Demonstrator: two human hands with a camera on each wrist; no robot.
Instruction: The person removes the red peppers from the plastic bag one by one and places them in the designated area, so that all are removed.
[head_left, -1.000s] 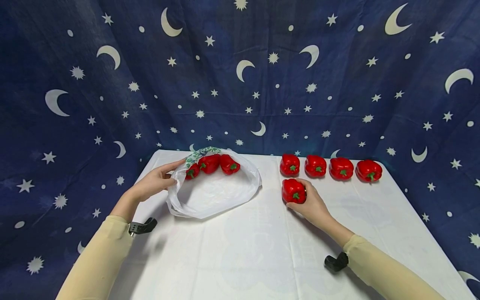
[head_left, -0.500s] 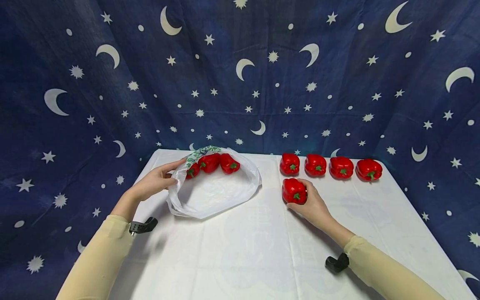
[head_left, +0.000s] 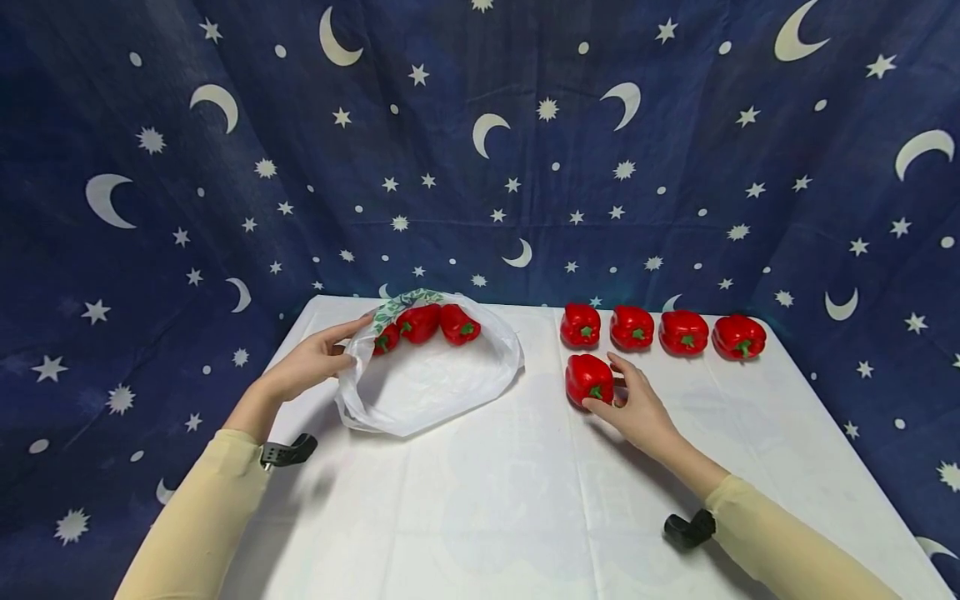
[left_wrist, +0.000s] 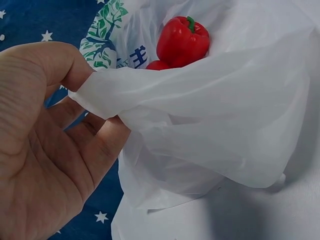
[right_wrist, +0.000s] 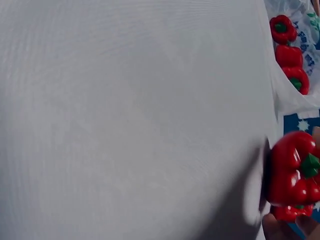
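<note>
My left hand (head_left: 307, 367) pinches the rim of a white plastic bag (head_left: 504, 354) with green print, holding its mouth spread toward me. Several red bell peppers (head_left: 418, 323) lie at the back inside it; one pepper (left_wrist: 182, 42) shows clearly over the rim in the left wrist view. On the table, a red bell pepper (head_left: 587, 379) sits at the fingertips of my right hand (head_left: 645, 421). The right fingers are spread and loose around its right side, the thumb close to its lower edge. Whether the thumb still touches it I cannot tell.
Behind that pepper, a row of several red bell peppers (head_left: 632, 328) runs along the back right of the white-covered table (head_left: 487, 508). A dark blue curtain (head_left: 442, 167) with moons and stars rises behind the table.
My right hand has loosened its grip on the front bell pepper and drawn slightly right, while the pepper stays nearly in place. The left hand and bag have hardly moved.
</note>
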